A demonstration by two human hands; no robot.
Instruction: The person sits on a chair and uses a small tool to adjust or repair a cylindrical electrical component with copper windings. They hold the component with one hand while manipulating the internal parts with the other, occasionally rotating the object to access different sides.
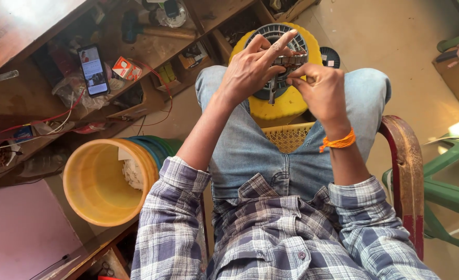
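Seated in a chair point(406, 171), knees apart. Left hand point(250, 70) spread over a grey wound ring point(276, 36) atop a yellow stool point(278, 103), index finger straight. Right hand point(320, 91) pinched shut on a small metal tool point(273, 91) at the ring's near edge. Yellow bucket point(92, 181) on the floor, left.

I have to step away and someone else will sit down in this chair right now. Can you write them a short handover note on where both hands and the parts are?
Left hand: resting on top of the round grey slotted part, fingers spread, steadying it.
Right hand: pinching a small metal piece against the front of that part.
The grey part sits on a yellow round stand between the knees.
Nearby: yellow bucket at the left with some white material inside, phone on the shelf.
Done: part is seated and held.
Left: whatever the small piece needs; how far the work has got cannot be told.
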